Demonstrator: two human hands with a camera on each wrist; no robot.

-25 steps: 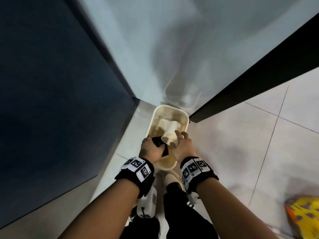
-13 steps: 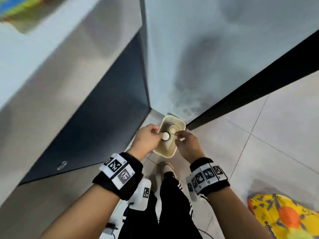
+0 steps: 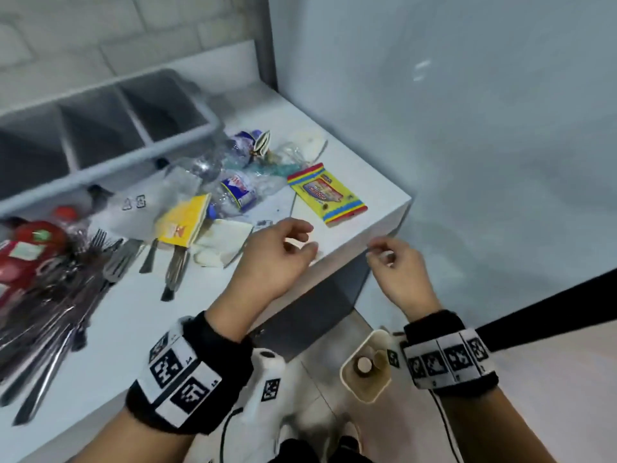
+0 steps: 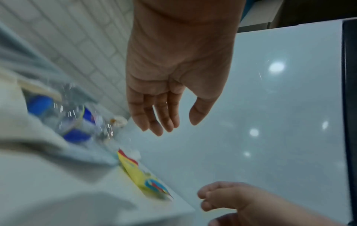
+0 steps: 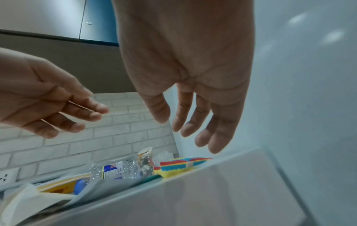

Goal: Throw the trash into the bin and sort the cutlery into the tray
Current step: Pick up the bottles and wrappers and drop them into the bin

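Head view: both hands hover empty over the near right corner of the white counter [image 3: 350,228], left hand [image 3: 273,259] and right hand [image 3: 397,272] loosely curled. Crinkled yellow snack wrapper [image 3: 327,194] lies just beyond them; metal cutlery pile [image 3: 66,289] sits far left, grey divided tray [image 3: 110,128] behind, cream bin [image 3: 365,372] on the floor below.

Left wrist view: fingers [image 4: 154,113] relaxed, holding nothing.

Right wrist view: fingers [image 5: 203,122] likewise slack.

Trash-picking seems underway; next comes reaching for the wrapper.
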